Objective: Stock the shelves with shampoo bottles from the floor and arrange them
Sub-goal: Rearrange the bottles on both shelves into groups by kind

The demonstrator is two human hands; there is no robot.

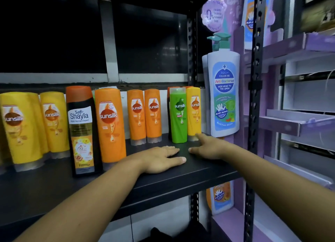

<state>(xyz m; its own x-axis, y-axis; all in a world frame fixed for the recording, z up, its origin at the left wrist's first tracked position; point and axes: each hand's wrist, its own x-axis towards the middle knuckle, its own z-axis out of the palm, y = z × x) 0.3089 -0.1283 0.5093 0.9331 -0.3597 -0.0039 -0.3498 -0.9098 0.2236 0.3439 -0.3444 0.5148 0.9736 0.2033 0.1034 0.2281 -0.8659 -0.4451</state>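
With left hand (pixel 163 158) and right hand (pixel 206 149) flat and empty on the shelf (pixel 163 183), nudging the rightmost yellow Sunsilk bottle (pixel 194 113) low seemed safest.

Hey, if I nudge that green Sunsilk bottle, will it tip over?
Likely tips if pushed high: the green Sunsilk bottle stands tall on a narrow base. Its glossy plastic may feel slippery. The yellow bottle close beside it could topple too.

The left hand (pixel 161 158) lay flat on the black shelf (pixel 54 183) near its right end; the right hand (pixel 208 149) pointed a forefinger at the yellow bottle (pixel 194 113) (beside a green bottle (pixel 178 114)).
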